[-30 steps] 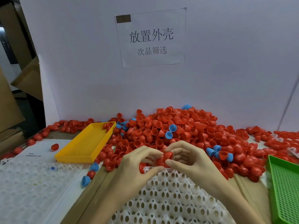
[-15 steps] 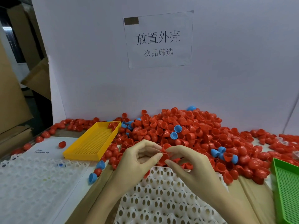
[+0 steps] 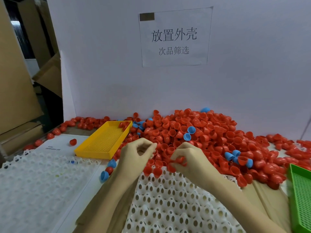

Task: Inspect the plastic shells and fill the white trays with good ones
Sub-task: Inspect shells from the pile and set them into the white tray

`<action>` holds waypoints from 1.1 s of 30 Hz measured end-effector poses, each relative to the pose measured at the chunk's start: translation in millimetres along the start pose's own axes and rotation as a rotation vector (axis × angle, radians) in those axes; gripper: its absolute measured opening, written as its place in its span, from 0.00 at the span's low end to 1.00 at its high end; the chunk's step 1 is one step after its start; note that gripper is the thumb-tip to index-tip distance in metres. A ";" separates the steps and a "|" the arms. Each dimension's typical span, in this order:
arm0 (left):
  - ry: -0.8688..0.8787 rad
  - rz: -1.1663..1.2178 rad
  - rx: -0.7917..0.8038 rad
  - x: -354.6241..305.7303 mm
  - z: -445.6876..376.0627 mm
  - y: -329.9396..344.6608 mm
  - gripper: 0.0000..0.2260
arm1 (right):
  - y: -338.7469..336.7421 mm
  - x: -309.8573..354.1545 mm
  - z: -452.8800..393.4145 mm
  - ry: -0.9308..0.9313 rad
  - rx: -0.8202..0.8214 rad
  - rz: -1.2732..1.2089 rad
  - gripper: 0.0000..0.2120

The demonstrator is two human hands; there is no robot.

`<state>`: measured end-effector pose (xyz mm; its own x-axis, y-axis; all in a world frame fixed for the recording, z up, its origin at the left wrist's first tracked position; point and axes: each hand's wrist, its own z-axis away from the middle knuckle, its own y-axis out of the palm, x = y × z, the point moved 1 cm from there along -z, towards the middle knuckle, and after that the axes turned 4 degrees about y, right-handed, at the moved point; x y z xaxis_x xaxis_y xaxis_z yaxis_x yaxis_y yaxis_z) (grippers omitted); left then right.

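Fingers [image 3: 175, 163] of right hand [image 3: 190, 160] pinch red shell [image 3: 180, 160]; left hand [image 3: 136, 153] parted, curled empty.

Your right hand [image 3: 188, 158] blurs at its fingers [image 3: 175, 163], so the red shell [image 3: 179, 160] there is smeared. Your left hand's [image 3: 134, 155] curled fingers [image 3: 148, 146] hide any contents. Right of your fingers, the frame edge cuts the green tray [image 3: 301, 199].

- Plastic shells [image 3: 198, 132]: red half-domes, a few blue, heaped loose against the white backboard.
- One red shell [image 3: 179, 160]: at far edge of centre white tray [image 3: 168, 199], blurred.
- Second white tray [image 3: 42, 182]: flat, left side, cells mostly unfilled.
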<state>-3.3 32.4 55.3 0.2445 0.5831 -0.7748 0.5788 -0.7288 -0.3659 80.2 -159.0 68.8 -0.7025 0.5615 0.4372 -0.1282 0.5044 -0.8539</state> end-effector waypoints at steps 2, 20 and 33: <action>-0.001 -0.095 -0.022 5.4 -0.6 -3.5 0.05 | 8.3 1.4 -5.4 0.015 0.084 0.045 0.05; 0.022 -0.289 0.079 11.6 0.7 1.3 0.03 | 32.6 8.1 -35.2 0.170 0.280 0.224 0.08; 0.212 -0.411 0.428 5.8 8.3 12.2 0.05 | 24.8 1.9 -24.8 0.213 0.306 -0.097 0.11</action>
<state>-1.3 23.9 42.0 0.2426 0.8726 -0.4239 0.3068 -0.4836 -0.8198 93.1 -129.2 55.4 -0.5197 0.6611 0.5412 -0.4122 0.3608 -0.8366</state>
